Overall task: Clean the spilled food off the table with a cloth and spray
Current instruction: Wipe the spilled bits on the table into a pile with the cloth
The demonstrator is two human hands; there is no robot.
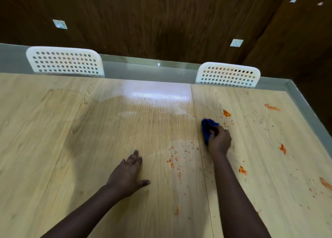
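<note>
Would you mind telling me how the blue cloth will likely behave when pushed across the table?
The bunched blue cloth, gripped by the right hand, looks soft and floppy. It probably drags rather than slides, and may smear the orange food bits nearby.

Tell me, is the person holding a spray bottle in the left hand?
No, the left hand lies flat and empty on the table.

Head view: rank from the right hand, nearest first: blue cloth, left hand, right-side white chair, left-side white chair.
1. Blue cloth: gripped in the right hand.
2. Left hand: flat on the table, to its left.
3. Right-side white chair: beyond the far edge.
4. Left-side white chair: far left.
</note>
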